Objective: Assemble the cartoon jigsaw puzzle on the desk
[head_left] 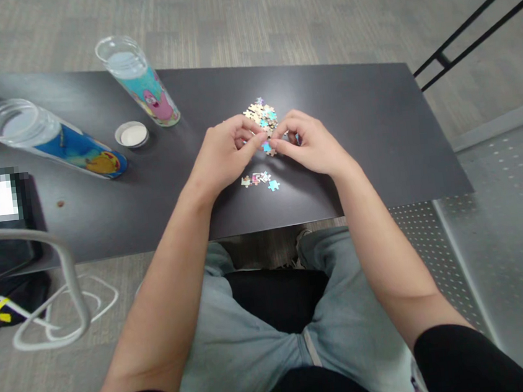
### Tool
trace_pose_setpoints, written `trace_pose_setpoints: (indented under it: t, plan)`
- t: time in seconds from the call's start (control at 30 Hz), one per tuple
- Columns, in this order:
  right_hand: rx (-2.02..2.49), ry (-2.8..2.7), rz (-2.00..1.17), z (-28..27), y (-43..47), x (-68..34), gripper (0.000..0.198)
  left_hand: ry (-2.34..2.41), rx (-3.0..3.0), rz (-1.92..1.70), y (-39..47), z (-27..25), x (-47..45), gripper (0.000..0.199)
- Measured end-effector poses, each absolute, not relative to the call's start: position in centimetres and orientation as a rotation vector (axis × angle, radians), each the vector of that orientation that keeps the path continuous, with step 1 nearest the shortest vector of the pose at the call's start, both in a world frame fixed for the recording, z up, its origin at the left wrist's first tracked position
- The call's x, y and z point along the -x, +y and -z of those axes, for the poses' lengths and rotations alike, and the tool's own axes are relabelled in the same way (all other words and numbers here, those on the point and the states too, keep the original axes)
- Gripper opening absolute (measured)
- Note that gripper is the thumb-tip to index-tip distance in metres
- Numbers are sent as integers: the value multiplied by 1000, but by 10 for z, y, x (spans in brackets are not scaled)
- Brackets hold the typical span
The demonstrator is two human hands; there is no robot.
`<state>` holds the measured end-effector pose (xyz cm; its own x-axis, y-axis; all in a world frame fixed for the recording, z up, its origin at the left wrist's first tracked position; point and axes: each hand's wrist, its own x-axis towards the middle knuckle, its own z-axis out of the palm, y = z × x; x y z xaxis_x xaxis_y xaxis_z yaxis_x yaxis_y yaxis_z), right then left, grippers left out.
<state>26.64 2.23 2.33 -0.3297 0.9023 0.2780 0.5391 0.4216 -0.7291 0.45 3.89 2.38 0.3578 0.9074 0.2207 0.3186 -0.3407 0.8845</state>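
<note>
A pile of jigsaw puzzle pieces (pixel 262 116) lies on the dark table, partly hidden by my hands. My left hand (pixel 233 144) reaches in from the left, thumb and index finger pinched at the near end of the pile. Opposite it, my right hand (pixel 306 140) pinches in the same way, so that both sets of fingertips almost meet. A small blue and pink puzzle piece (pixel 266 146) shows between the fingertips; its far edge is hidden. Closer to me lie several loose pieces (pixel 256 179) in a short row, with a light blue piece (pixel 274 185) beside them.
Left of the pile stand a clear cylinder with a pink cartoon figure (pixel 152 95) and another with a blue label (pixel 76 150). A round white lid (pixel 132 135) lies between them. A black case (pixel 1 229) and a white cable (pixel 66 266) are at far left.
</note>
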Motion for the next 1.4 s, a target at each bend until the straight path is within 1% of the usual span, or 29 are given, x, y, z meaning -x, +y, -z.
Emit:
trace_pose_setpoints:
  t: [0.1,0.2,0.33,0.5,0.63,0.7,0.8,0.97,1.0,1.1,1.23,1.4]
  plan:
    - [1197,-2061,-779,-29,21,-276,12,1151,-1895,-1014,39,-27,0,5]
    - [1198,-2158,-863,-37,18,-290,10,1209,-1981,-997,39,-29,4,7]
    - [1314,-2120,-706,-40,17,-305,3,1175,-2204,-842,38,-24,0,13]
    - [1392,-2113,-671,-41,15,-310,4,1246,-2302,-703,37,-18,-11,23]
    - [1452,-2071,-659,-39,15,-315,3,1235,-2293,-662,36,-19,-14,15]
    - [1475,-2044,-631,-36,16,-318,6,1218,-2282,-669,37,-20,-14,12]
    - [1496,-2044,-608,-29,20,-319,13,1184,-2234,-665,38,-20,-15,12]
    - [1559,-2061,-454,-15,29,-308,38,1105,-2195,-733,37,-22,-16,24]
    - [1574,-2063,-420,-13,31,-304,40,1068,-2206,-752,37,-23,-15,27]
    - [1602,-2068,-379,-10,33,-296,36,978,-2227,-794,37,-23,-10,31]
    - [1615,-2059,-396,-10,34,-289,26,1047,-2231,-866,40,-24,-2,33]
    - [1581,-1998,-477,-8,39,-287,21,1164,-2256,-851,43,-27,4,19]
